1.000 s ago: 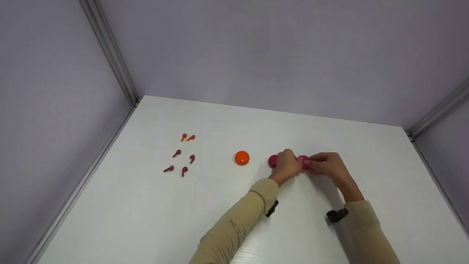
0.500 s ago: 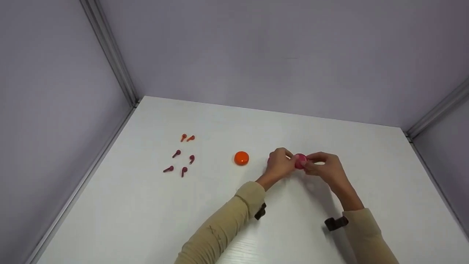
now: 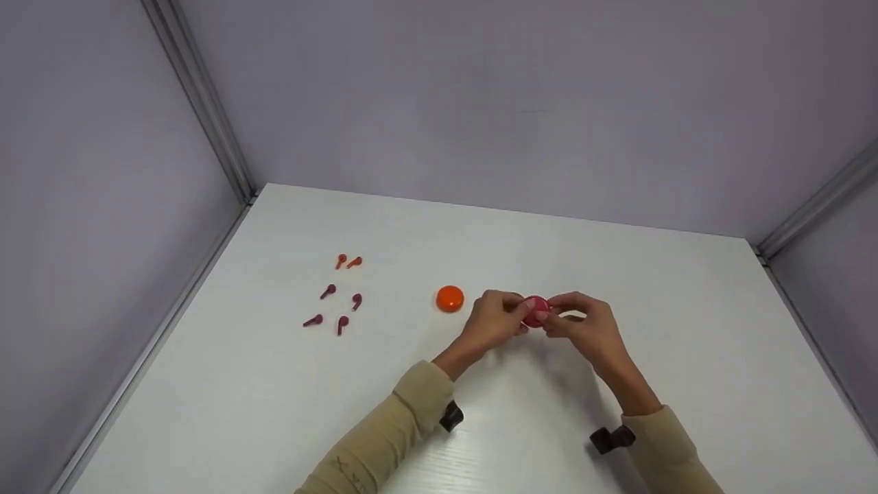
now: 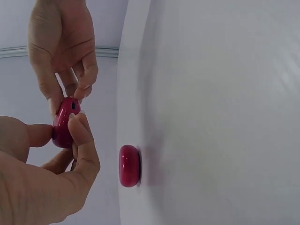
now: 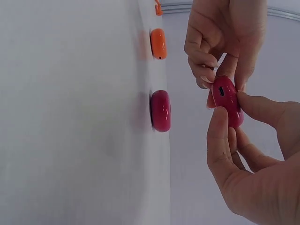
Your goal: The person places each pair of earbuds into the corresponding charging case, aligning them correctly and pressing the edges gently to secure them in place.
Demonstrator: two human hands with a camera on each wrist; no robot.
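Observation:
Both hands hold one small glossy red case (image 3: 534,311) just above the white table (image 3: 617,274). My left hand (image 3: 516,317) pinches its left side between thumb and fingers, and my right hand (image 3: 552,317) pinches its right side. A small port shows on the case's edge (image 5: 226,101). In the left wrist view the held case (image 4: 63,123) hangs clear of the table. A second red case (image 4: 129,165) lies flat on the table under the hands, also seen in the right wrist view as the second red case (image 5: 160,110). The head view hides it behind my hands.
An orange case (image 3: 450,299) lies on the table just left of my left hand. Farther left are two orange earbuds (image 3: 347,261) and several dark red earbuds (image 3: 333,306). Grey walls close the table on three sides.
Both hands have lifted the red case off the table and carried it left and nearer to me. The other red case, seen beside my left hand before, is now hidden behind my hands.

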